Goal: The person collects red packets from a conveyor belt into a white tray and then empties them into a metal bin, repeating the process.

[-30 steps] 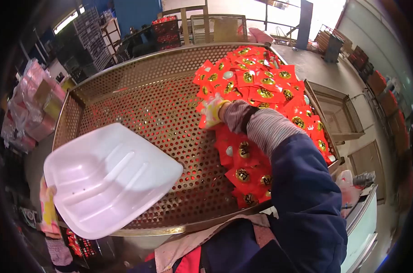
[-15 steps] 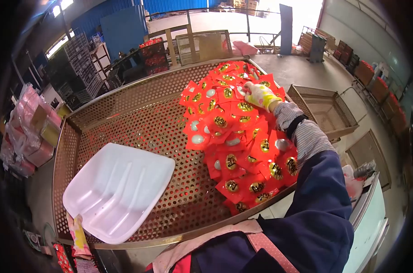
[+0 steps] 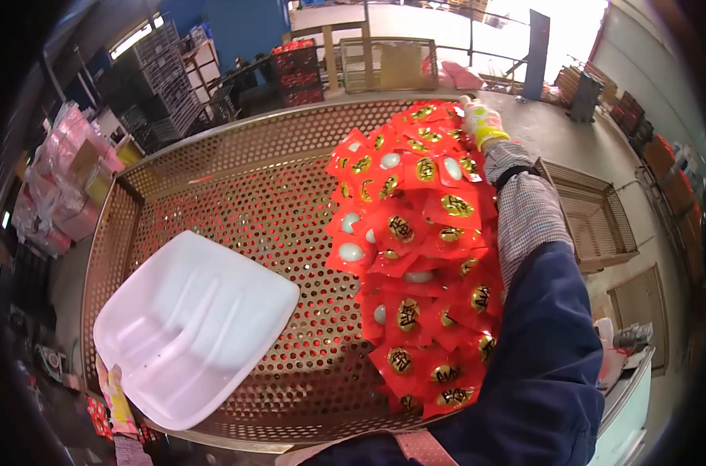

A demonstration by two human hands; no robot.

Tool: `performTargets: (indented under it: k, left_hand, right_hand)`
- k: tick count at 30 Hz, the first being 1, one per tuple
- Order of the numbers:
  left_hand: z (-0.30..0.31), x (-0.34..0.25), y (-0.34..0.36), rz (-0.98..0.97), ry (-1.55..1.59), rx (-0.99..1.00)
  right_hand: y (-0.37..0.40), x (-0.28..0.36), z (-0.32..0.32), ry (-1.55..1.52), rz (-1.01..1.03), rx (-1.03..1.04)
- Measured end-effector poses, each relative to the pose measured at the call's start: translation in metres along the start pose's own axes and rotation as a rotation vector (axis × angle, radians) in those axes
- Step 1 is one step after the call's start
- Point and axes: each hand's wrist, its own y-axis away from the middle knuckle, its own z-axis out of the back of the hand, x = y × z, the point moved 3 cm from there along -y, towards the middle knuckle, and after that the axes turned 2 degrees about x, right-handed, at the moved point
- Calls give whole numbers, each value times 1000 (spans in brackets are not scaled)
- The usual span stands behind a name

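Note:
A white plastic scoop (image 3: 201,318) rests tilted at the left of a perforated metal tray (image 3: 291,318). My left hand (image 3: 116,400), in a yellow-patterned glove, is closed at the scoop's near end; its grip is partly hidden behind the scoop. Red packets (image 3: 415,256) with gold labels and pale egg-shaped contents are heaped along the tray's right side. At the far right end of the heap is my gloved right hand (image 3: 483,124), against the packets. Its fingers seem stretched out, holding nothing visible, though the fingertips are small in view.
A smaller mesh cart (image 3: 590,217) stands on the floor to the right. Stacked dark crates (image 3: 155,81) and plastic-wrapped boxes (image 3: 61,182) stand at the left. A crate of red packets (image 3: 297,74) is behind the tray. A pale green surface (image 3: 629,412) lies at the lower right.
My right hand has moved from the top of the heap to its far right edge, arm reaching further. The left hand stays on the scoop. The view has shifted slightly left.

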Motion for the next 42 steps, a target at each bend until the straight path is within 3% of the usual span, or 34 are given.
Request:
performTargets:
  k: [3,5,6,7,9,13,15,17,19,21,23,25,26,28,29,30,31,33,34,35,37,39,42]
  left_hand:
    - [6,6,-1,-40,-71,-48]
    - [21,19,-9,-39,-72,-28]
    - [27,21,-6,-49,-66,-16]
    - [23,14,-2,-46,-74,-26]
    - [10,5,0,53,-115,36]
    - [-15,-17,15,248,-59,88]
    - [-8,-7,21,279,-79,92]
    - [-34,-29,24,209,-48,98]
    - [-38,-33,43,240,-91,0]
    - [-29,-53,73,270,-133,-150]
    - [8,-54,117,253,-37,-149]
    - [14,-58,155,349,189,-217]
    - [-10,-58,150,292,352,-144]
    - [-46,-38,142,129,203,-9]
    - [-54,-17,140,21,157,-161]
    - [-72,-48,161,-36,248,-139]
    - [-64,-27,156,-139,174,-295]
    - [-72,-43,158,-84,357,-244]
    - [-78,-46,162,-96,483,-252]
    - [-83,-47,169,-110,606,-246]
    - [-87,-54,190,-141,707,-293]
    - [-90,-57,202,-321,805,-389]
    - [-70,-37,232,-292,1030,-466]
  right_hand:
    - [0,-7,-3,86,34,3]
    - [-11,-6,-9,191,45,87]
    - [-28,-4,-16,175,-29,292]
    - [-24,11,-4,167,-19,294]
    - [-17,49,31,123,76,57]
    - [-18,90,-7,199,463,406]
    - [-20,106,14,207,396,467]
    - [-27,124,38,453,77,520]
    - [-33,172,28,448,217,407]
    - [-13,253,25,216,634,212]
    - [22,317,-14,137,1155,-182]
    - [56,337,-57,285,1551,-208]
    - [62,294,-65,-17,994,294]
    - [68,200,-57,429,656,610]
    - [53,164,-76,422,699,419]
    - [40,129,-95,412,727,227]
    - [26,145,-77,442,601,239]
    - [27,111,-87,408,613,322]
    - [17,100,-87,457,717,335]
    - [30,99,-62,409,613,334]
    - [79,111,17,306,674,227]
    - [112,123,85,222,704,144]
    - [176,166,191,94,761,55]
